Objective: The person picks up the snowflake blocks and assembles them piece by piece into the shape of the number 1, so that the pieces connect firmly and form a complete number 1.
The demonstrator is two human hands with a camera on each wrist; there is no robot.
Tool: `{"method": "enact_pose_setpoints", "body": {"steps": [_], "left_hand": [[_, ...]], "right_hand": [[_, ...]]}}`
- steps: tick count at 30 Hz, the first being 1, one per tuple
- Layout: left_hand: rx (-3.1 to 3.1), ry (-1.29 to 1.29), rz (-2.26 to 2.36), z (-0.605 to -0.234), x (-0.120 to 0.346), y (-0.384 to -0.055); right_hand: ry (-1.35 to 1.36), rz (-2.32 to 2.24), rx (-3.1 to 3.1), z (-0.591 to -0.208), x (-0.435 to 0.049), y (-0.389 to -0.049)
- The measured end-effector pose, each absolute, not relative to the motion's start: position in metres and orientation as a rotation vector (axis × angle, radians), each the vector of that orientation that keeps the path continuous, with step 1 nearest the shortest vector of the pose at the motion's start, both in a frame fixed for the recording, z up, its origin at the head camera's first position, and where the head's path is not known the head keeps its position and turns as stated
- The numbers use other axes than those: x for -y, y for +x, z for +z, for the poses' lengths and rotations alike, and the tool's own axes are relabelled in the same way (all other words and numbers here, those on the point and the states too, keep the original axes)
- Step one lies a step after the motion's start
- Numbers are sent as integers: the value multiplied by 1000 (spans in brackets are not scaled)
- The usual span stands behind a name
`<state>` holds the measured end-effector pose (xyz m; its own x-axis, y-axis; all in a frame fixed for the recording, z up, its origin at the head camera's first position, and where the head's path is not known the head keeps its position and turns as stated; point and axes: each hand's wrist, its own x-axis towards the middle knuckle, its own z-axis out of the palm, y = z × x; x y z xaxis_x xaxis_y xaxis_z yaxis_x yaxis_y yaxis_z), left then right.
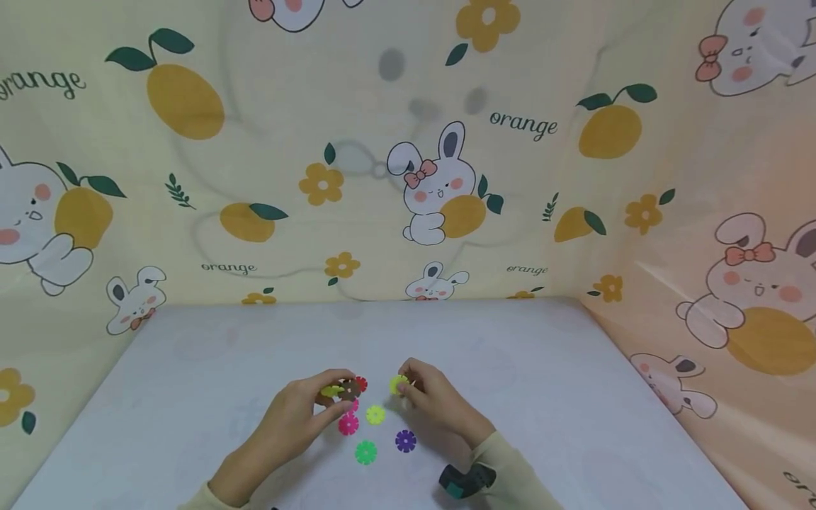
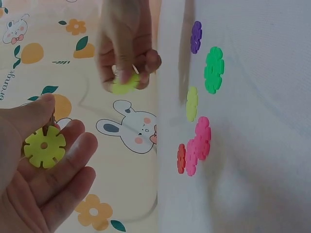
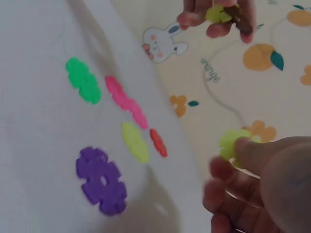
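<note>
Your left hand [image 1: 295, 414] holds a brown disc [image 1: 350, 392] and yellow disc [image 2: 54, 151], your right hand [image 1: 436, 398] a second yellow disc [image 1: 396, 385]; a loose pinch could drop one.

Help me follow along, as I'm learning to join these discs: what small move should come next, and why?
Probably bring the yellow disc in the right hand to the edge of the brown disc: the left hand holds that one with another yellow disc, while the right hand's disc is apart and shows a notched rim.
</note>
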<state>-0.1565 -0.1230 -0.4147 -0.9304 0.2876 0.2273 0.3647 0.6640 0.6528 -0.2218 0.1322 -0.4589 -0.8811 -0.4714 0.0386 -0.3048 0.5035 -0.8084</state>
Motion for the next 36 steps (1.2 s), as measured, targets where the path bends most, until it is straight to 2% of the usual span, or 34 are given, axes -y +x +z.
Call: {"method": "enact_pose_setpoints", "body": {"steps": [11, 16, 23, 36], "left_hand": [[2732, -597, -1217, -416, 122, -156], [2696, -612, -1360, -417, 121, -156], [2593, -679, -1556, -421, 121, -157], [2600, -603, -1678, -424, 120, -158]], "right_hand": [[-629, -1610, -2420, -439, -124, -210], [-694, -1682, -2407, -433, -121, -205], [-826, -1678, -2365, -425, -118, -199], [-924, -1571, -2367, -414, -111, -186]]}}
